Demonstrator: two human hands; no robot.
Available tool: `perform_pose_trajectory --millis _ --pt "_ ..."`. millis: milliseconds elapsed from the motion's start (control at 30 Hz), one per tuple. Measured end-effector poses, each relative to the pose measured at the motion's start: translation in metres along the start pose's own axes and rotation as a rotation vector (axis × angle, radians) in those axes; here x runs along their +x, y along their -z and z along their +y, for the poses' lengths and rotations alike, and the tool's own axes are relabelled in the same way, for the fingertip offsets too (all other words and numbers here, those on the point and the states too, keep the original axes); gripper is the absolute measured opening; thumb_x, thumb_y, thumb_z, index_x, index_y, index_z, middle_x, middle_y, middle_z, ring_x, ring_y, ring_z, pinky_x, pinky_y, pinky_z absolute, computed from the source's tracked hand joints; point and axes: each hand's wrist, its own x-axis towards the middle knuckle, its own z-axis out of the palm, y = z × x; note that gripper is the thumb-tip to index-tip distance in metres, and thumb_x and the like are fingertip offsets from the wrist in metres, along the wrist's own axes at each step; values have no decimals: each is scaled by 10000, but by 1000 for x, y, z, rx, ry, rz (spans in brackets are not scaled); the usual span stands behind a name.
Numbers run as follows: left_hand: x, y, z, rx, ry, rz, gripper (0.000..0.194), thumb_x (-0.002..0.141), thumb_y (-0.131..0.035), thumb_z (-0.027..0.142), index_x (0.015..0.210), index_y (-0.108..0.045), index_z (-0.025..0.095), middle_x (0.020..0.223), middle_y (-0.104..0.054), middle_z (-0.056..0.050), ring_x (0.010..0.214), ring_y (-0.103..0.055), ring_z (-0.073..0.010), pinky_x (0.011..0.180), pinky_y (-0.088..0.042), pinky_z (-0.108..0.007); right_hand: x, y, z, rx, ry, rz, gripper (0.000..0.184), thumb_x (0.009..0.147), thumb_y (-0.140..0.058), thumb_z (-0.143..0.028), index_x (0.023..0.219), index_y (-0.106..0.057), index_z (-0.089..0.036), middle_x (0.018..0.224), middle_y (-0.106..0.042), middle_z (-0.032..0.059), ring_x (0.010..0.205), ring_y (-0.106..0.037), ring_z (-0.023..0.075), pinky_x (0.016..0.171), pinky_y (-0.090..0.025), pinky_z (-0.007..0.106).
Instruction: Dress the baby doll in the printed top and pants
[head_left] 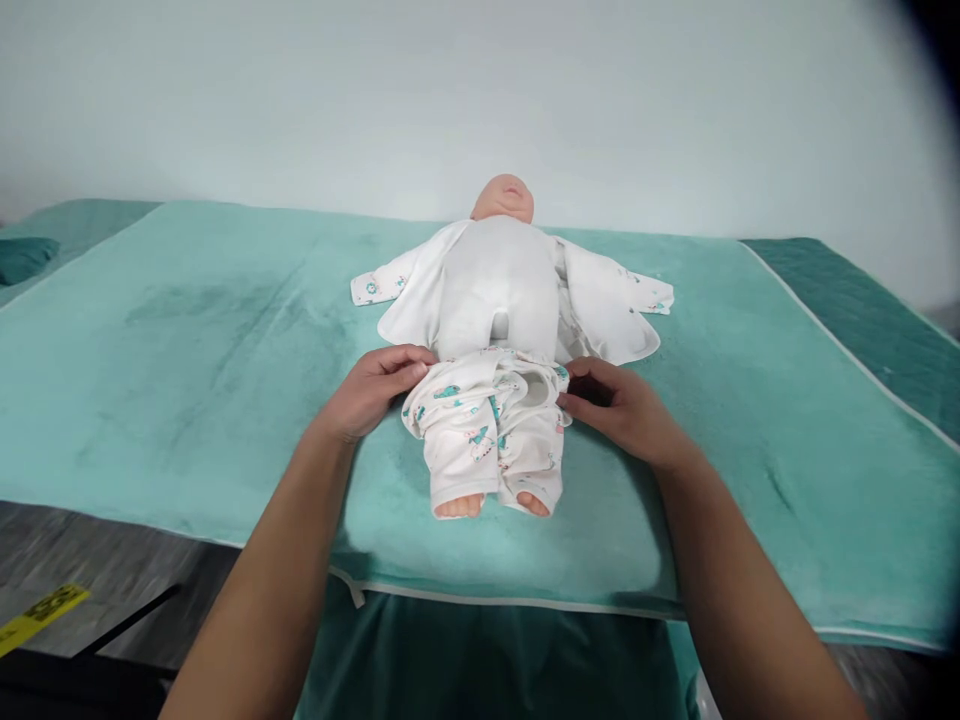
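A baby doll [499, 280] lies on its back, head away from me and feet towards me. Its arms are in the sleeves of a white printed baby shirt [611, 300], which is spread open on both sides of the white torso. Bunched around its legs are white printed baby pants [465, 420], with the toes showing at the cuffs. My left hand [386, 385] pinches the pants' waistband at the left edge. At the right edge, my right hand [611, 405] has thumb and fingers closed on the waistband.
Under the doll is a light green padded cover [225, 400] with white piping along its edges. Darker green fabric [862, 300] lies at the far right. A pale wall [300, 100] stands behind. At the lower left is a yellow strip [45, 618] above the floor.
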Motion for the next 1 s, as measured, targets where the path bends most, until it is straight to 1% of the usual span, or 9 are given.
perform_pose_trajectory --millis 67,167,367,467,533,600,733,933,1000 --pt "0 -1 1 18 13 34 280 762 -735 457 813 -735 182 744 -639 -32 640 -539 -134 563 -418 -246 0 -2 0 -40 3 36 241 845 -656 -443 909 -604 -216 773 -594 5 706 -519 158 642 -433 281" --pt "0 -2 2 49 36 32 299 748 -742 473 810 -738 180 744 -644 -41 627 -536 -136 541 -424 -246 1 -4 1 -106 1 96 242 845 -647 -444 892 -600 -211 724 -571 -5 663 -489 145 614 -407 275" --pt "-2 2 5 30 54 -142 347 608 -861 414 838 -755 178 777 -677 -64 642 -590 -161 561 -455 -272 2 -5 2 -97 -77 135 297 827 -671 -489 840 -602 -201 695 -566 -14 634 -459 130 583 -365 265" --pt "-3 2 3 40 56 -79 320 646 -833 450 782 -745 175 759 -677 -67 639 -603 -178 560 -463 -291 2 -4 1 -60 -110 147 315 807 -700 -498 829 -597 -201 684 -544 -22 635 -453 129 581 -356 263" --pt "-3 1 0 47 56 0 319 698 -787 488 748 -733 177 733 -669 -62 625 -594 -178 550 -456 -294 1 -3 1 -45 -86 108 293 826 -687 -481 830 -588 -204 704 -525 -23 650 -442 128 595 -351 266" --pt "-3 1 -3 47 58 25 309 736 -758 490 759 -734 183 722 -661 -47 616 -577 -162 549 -444 -281 1 -1 0 -13 -40 38 260 851 -667 -453 841 -582 -208 741 -516 -18 681 -443 132 619 -357 270" --pt "-4 2 -4 24 76 -48 246 772 -747 428 844 -748 193 758 -657 -24 624 -543 -119 568 -414 -242 0 0 1 75 18 -25 211 863 -661 -410 872 -584 -213 816 -542 -1 752 -480 152 677 -398 283" --pt "-5 6 2 48 -12 -266 218 726 -793 328 834 -706 160 847 -580 -25 727 -514 -122 634 -402 -239 3 -6 10 113 4 106 191 869 -650 -394 885 -568 -223 729 -510 -28 662 -450 128 599 -358 261" --pt "-6 7 4 60 -53 -301 200 745 -777 315 819 -681 156 895 -545 -29 783 -508 -131 676 -407 -243 5 -9 11 88 -15 136 176 873 -639 -381 883 -553 -227 689 -504 -43 628 -441 118 575 -339 251"
